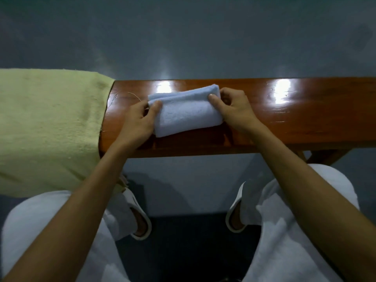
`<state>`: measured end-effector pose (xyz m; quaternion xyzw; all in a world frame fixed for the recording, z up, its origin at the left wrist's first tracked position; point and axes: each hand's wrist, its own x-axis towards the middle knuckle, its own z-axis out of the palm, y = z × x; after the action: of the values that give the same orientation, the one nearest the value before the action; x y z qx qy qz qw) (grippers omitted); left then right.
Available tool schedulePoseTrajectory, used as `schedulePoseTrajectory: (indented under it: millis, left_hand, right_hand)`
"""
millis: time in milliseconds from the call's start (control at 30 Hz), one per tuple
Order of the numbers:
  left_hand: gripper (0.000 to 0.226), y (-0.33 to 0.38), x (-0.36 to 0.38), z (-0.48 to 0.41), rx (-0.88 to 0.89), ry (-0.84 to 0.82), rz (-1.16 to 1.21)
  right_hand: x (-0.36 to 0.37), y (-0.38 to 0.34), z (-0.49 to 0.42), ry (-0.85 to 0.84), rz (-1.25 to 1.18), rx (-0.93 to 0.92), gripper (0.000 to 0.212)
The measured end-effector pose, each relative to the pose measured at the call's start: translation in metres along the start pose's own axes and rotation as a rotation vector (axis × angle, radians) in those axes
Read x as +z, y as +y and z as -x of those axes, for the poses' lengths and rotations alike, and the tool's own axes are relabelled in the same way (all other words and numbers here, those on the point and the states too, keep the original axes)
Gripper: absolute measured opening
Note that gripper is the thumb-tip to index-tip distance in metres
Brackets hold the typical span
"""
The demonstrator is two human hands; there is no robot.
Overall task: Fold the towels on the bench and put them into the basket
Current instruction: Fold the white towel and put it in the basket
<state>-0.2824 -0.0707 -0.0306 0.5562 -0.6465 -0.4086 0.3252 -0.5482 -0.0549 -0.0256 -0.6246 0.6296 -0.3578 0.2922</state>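
Note:
A small light-blue towel [186,111], folded into a thick rectangle, lies on the glossy brown wooden bench [295,119]. My left hand [138,121] pinches the towel's left end between thumb and fingers. My right hand [232,107] grips its right end the same way. A larger pale-green towel [48,127] is spread flat over the bench's left part and hangs over the front edge. No basket is in view.
Grey floor lies beyond and below the bench. My knees in white trousers and white slippers [140,218] are under the bench's front edge. A bench leg [321,155] shows at the right. Bright light reflections sit on the bench top.

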Motion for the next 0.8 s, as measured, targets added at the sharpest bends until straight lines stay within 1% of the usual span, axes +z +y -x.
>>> schedulePoseTrajectory:
  millis: [67, 133, 167, 267, 367, 400, 467, 500, 533, 567, 600, 633, 667, 733, 800]
  left_hand:
    - [0.030, -0.002, 0.005, -0.007, -0.058, 0.065, 0.005]
    - [0.044, -0.008, 0.006, -0.013, -0.093, 0.135, -0.003]
    - [0.046, -0.010, 0.006, -0.015, -0.104, 0.155, -0.023]
    - [0.042, -0.016, 0.006, -0.017, -0.102, 0.188, -0.122]
    - [0.042, -0.018, 0.011, -0.014, -0.093, 0.291, -0.212]
    - [0.039, -0.016, 0.013, -0.012, -0.088, 0.340, -0.223]
    - [0.037, -0.010, 0.016, -0.005, -0.063, 0.449, -0.275]
    - [0.037, -0.008, 0.018, -0.002, -0.017, 0.489, -0.339]
    - [0.039, -0.005, 0.019, 0.001, 0.061, 0.495, -0.405]
    - [0.042, -0.003, 0.022, 0.004, 0.158, 0.463, -0.461]
    - [0.045, -0.001, 0.025, 0.006, 0.251, 0.399, -0.493]
    - [0.048, -0.002, 0.029, 0.007, 0.321, 0.314, -0.505]
    - [0.051, -0.003, 0.033, 0.008, 0.354, 0.225, -0.512]
    - [0.054, -0.012, 0.041, 0.009, 0.324, 0.093, -0.555]
    - [0.054, -0.022, 0.046, 0.009, 0.280, 0.055, -0.672]
  right_hand:
    - [0.011, -0.001, -0.010, 0.109, 0.035, 0.049, 0.035]
    - [0.019, 0.000, -0.016, 0.192, 0.097, 0.073, 0.034]
    - [0.023, 0.000, -0.018, 0.216, 0.132, 0.081, 0.034]
    - [0.031, 0.003, -0.021, 0.274, 0.217, 0.083, 0.040]
    - [0.035, 0.005, -0.021, 0.343, 0.266, 0.111, 0.040]
    - [0.035, 0.003, -0.019, 0.382, 0.256, 0.095, 0.037]
    - [0.036, -0.004, -0.014, 0.492, 0.203, -0.028, 0.030]
    - [0.036, -0.008, -0.012, 0.536, 0.199, -0.118, 0.029]
    - [0.036, -0.012, -0.009, 0.554, 0.219, -0.207, 0.031]
    - [0.038, -0.016, -0.007, 0.533, 0.249, -0.288, 0.034]
    - [0.041, -0.019, -0.005, 0.472, 0.283, -0.357, 0.039]
    - [0.046, -0.021, -0.001, 0.373, 0.330, -0.406, 0.046]
    - [0.052, -0.021, 0.002, 0.251, 0.391, -0.420, 0.052]
    - [0.066, -0.016, 0.008, 0.023, 0.559, -0.364, 0.060]
    - [0.077, -0.010, 0.012, -0.073, 0.719, -0.286, 0.062]
